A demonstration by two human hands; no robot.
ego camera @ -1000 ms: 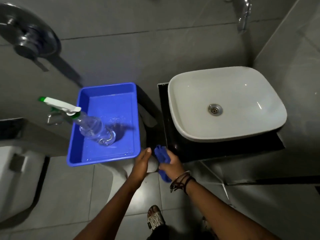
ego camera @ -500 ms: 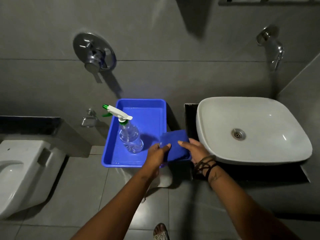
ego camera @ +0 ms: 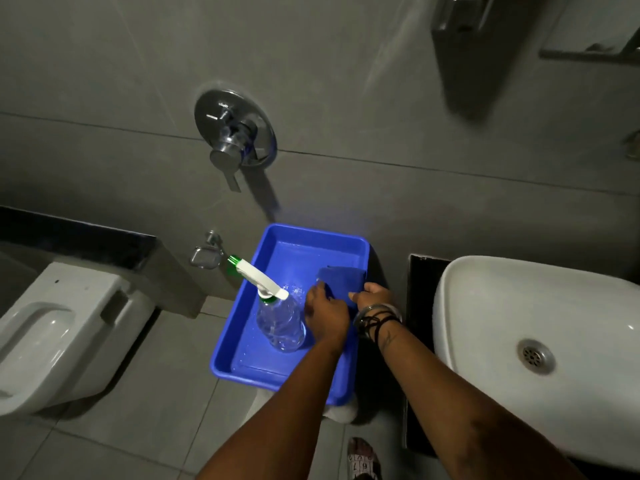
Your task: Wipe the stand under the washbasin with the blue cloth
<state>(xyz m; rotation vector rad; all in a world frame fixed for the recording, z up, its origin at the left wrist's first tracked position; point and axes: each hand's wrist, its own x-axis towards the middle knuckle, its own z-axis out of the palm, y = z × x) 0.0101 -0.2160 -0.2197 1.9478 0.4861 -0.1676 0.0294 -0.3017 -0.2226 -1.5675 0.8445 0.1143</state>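
- Stand (ego camera: pixel 420 306) under the washbasin (ego camera: pixel 540 341): dark slab, only its left edge strip shows; it runs near-to-far along the basin's left rim, right of both hands. Rest is hidden under the basin.
- Washbasin overhangs the stand, so I judge access is from the left edge and the near front only.
- Blue tray (ego camera: pixel 242 344) sits just left of the stand, a narrow dark gap between them. Little side room on the left.
- Spray bottle (ego camera: pixel 277 317) stands in the tray, close to the left hand; knock-over risk on a swing.
- Blue cloth (ego camera: pixel 341 282) is over the tray's far right corner, held flat between both hands.
- Left hand (ego camera: pixel 327 315) pinches the cloth's left edge; right hand (ego camera: pixel 372 296) grips its near right edge.
- Right hand is nearer the stand: short move right gets the cloth there.
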